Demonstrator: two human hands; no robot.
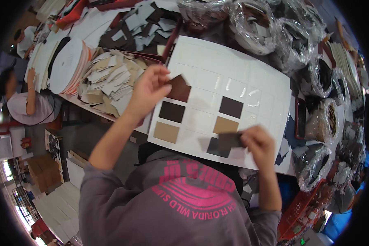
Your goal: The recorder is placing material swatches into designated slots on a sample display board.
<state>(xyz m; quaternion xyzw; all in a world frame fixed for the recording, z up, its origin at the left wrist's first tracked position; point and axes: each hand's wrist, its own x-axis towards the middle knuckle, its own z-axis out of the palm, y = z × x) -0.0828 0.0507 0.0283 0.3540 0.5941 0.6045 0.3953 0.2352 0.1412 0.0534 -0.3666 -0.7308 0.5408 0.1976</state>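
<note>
A large white sample board (270,74) with a grid of marked squares lies on the table. My left hand (151,84) pinches the edge of a tilted reddish-brown swatch (178,85) over the board's left column. My right hand (258,141) is closed on a dark brown swatch (230,140), held over the lower right squares. That piece partly covers a dark grey swatch (218,148). Below my left hand sit a black-brown swatch (171,112) and a tan swatch (166,132). Another tan swatch (226,125) and a dark purplish swatch (231,107) lie in the middle column.
Left of the board is a heap of beige swatches (110,78); a red-edged tray (174,35) of dark and grey pieces stands behind. Plastic-wrapped bundles (254,26) line the back and right. A round white reel (67,65) and a seated person (33,98) are farther left.
</note>
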